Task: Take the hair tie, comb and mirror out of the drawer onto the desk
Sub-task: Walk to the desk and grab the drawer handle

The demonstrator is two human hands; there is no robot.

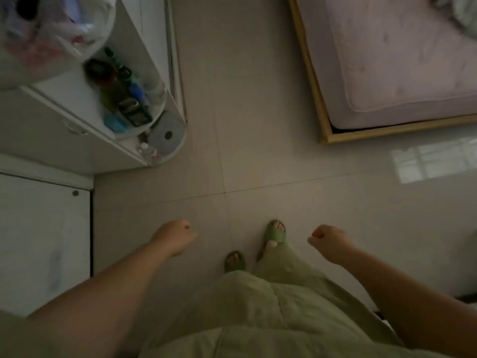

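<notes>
I see both fists loosely curled and empty, left hand (175, 237) and right hand (326, 241), over bare floor (258, 151). No drawer visible; approaching comes first, I judge.

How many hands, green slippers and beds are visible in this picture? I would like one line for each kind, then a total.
Hands: 2, left hand and right hand
Green slippers: 2
Beds: 1
Total: 5

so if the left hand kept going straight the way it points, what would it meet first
Nothing near: the loosely curled left hand points over bare pale tiled floor. The rounded white shelf unit sits left of that line, though depth is unclear.
</notes>
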